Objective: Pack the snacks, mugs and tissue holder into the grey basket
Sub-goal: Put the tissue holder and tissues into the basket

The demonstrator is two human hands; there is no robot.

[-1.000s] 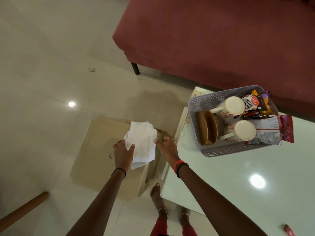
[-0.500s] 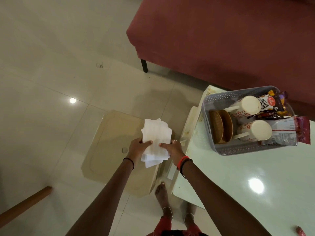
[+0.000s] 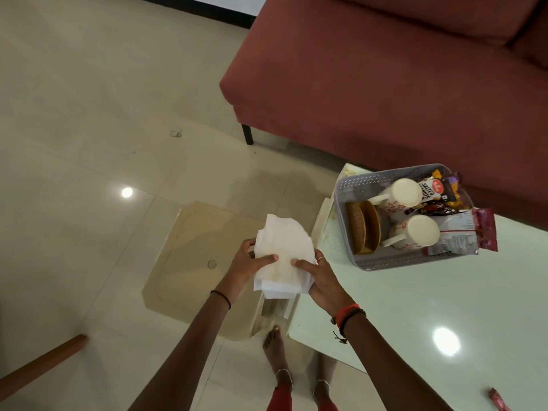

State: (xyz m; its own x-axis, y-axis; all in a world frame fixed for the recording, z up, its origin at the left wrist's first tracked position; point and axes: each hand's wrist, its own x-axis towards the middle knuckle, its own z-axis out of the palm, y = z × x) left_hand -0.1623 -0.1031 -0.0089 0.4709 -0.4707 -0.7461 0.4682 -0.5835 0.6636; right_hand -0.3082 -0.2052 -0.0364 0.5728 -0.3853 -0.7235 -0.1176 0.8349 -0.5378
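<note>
Tissues sit in the centre of the frame, clamped from both sides: left hand and right hand press inward, probably to square the loose stack. They hang over the floor, just beside the desk edge. To the right the grey basket stands near the desk corner, holding two mugs, snacks and the brown holder; open desk lies below it.

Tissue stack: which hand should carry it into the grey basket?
Right, probably. Both hands grip the tissue stack, but the right hand is on the side nearer the grey basket; the left hand would cross over.
</note>
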